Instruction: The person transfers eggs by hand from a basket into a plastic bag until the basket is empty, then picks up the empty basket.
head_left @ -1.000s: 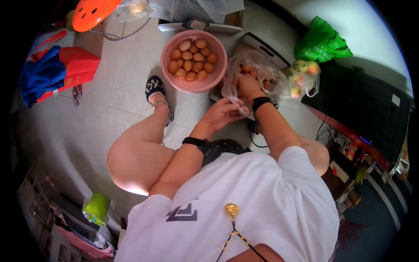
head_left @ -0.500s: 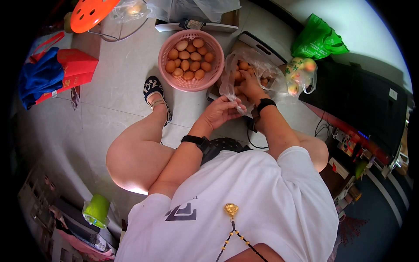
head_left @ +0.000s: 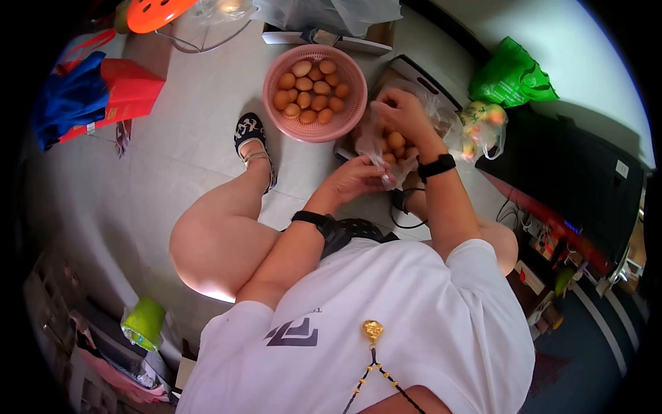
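A clear plastic bag [head_left: 373, 143] holding several brown eggs [head_left: 395, 141] sits in a shallow box [head_left: 433, 84] on the floor. My left hand [head_left: 350, 182] pinches the bag's near edge between thumb and fingers. Over the bag's far side is my right hand [head_left: 405, 114], its fingers closed on the plastic at the upper left; no egg shows in it. Just left of the bag stands a pink plastic basket [head_left: 271, 74] with many brown eggs [head_left: 318, 103] lying in it.
Behind the basket is another box [head_left: 358, 44] with plastic over it. A green bag [head_left: 512, 74], a bag of fruit [head_left: 483, 127] and a black screen [head_left: 565, 176] stand on the right. An orange stool [head_left: 157, 12] and a red bag [head_left: 134, 86] are on the left.
My right hand has come up from among the eggs in the bag to its far upper edge, uncovering eggs. My left hand keeps its hold. The view has shifted slightly.
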The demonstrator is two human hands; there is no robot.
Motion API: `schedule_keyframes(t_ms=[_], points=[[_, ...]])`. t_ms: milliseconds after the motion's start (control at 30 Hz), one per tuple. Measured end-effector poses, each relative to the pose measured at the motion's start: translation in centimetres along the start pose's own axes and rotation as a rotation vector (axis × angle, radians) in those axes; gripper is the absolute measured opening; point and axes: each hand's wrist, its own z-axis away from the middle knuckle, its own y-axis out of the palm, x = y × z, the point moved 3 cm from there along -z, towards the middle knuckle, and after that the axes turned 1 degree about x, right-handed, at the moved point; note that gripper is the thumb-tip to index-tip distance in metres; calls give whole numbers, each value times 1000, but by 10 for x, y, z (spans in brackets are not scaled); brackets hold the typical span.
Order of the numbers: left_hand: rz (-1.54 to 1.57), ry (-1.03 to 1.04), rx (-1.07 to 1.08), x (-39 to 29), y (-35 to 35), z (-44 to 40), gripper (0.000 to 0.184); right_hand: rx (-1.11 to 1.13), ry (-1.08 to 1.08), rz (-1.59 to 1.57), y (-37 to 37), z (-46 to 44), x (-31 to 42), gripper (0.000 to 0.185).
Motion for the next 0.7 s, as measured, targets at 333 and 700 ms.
schedule_keyframes(t_ms=[333,700], points=[[-84,-37,-32,1,-5,-1,28,353,-192,461,103,-74,4,14],[-236,-102,-36,-7,-15,2,25,31,-441,719,104,-151,-11,27]])
